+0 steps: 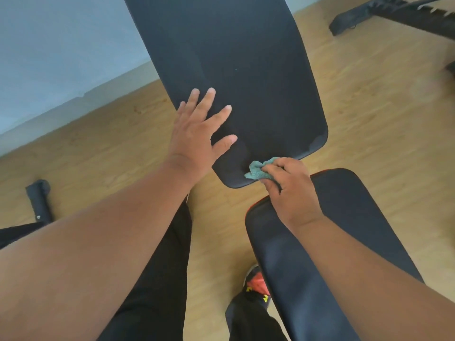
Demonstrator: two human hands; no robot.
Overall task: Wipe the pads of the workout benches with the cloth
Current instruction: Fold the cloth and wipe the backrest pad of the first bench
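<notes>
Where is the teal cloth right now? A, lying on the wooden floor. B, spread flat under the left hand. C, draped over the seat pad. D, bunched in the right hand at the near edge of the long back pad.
D: the cloth is bunched in the right hand at the near edge of the back pad, while the left hand lies flat and bare on it.
</notes>
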